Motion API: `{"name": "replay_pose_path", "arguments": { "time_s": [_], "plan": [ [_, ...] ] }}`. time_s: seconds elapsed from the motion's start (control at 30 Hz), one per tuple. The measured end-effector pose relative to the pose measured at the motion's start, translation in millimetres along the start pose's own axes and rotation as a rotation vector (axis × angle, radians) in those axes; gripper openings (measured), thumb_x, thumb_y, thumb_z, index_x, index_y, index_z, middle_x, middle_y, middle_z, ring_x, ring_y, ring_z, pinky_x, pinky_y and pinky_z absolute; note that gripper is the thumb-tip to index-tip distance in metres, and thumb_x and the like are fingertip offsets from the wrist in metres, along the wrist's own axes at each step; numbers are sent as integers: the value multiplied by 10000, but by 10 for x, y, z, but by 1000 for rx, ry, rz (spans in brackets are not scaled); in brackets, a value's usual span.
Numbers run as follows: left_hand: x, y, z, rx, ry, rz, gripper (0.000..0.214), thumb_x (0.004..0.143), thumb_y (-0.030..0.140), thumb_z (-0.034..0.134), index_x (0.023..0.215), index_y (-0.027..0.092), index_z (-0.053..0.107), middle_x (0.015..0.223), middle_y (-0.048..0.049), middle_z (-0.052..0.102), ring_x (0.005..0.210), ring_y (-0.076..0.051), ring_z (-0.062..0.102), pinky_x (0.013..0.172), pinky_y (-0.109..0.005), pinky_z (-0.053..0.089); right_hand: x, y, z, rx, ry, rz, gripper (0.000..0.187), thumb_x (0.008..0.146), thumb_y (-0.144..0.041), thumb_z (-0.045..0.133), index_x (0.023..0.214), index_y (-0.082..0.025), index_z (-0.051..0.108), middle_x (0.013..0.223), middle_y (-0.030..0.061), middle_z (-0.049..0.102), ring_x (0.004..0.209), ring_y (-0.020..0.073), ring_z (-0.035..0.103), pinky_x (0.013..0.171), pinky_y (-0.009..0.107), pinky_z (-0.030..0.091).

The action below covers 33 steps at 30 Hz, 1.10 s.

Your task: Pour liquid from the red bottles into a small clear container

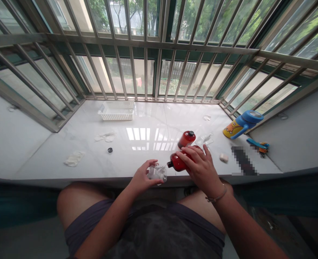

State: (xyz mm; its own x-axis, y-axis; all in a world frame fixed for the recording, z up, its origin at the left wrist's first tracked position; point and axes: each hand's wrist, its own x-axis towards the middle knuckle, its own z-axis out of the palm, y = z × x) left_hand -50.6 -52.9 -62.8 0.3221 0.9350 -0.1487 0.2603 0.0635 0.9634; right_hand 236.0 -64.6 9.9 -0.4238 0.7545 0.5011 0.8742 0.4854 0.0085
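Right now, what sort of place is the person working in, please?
Probably a home, at a bay-window ledge: metal bars run around three sides, and a white basket and a blue-and-yellow cartoon bottle, both household-looking, stand on it.

Two hands point(139, 178) point(203, 169), two red bottles point(186, 140) point(178, 163) and one clear container point(157, 174) show. There are also one white basket point(117, 117), one flask point(232, 128), one loose black cap point(110, 150) (and one bracelet point(217, 198)).

You wear a dark top point(148, 232), mottled with paler, cloudy patches, and purplish-grey shorts point(87, 219) above bare knees point(74, 198). A thin, brownish, cord-like bracelet point(217, 198) circles your right wrist point(215, 189). Your left hand point(140, 178) and right hand point(204, 169) are bare.
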Motion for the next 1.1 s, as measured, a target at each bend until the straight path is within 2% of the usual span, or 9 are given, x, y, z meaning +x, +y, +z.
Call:
{"name": "replay_pose_path", "arguments": {
  "time_s": [1.1],
  "plan": [
    [17,-93,-2,56,20,24,847,662,403,997,1410,278,622,1397,-112,713,1373,-344,636,1104,-471,535,-9,29,8,-30,7,-5,535,1003,-116,648,1492,-333,626,1481,59,686,1434,293,563,1356,626,139]
  ]
}}
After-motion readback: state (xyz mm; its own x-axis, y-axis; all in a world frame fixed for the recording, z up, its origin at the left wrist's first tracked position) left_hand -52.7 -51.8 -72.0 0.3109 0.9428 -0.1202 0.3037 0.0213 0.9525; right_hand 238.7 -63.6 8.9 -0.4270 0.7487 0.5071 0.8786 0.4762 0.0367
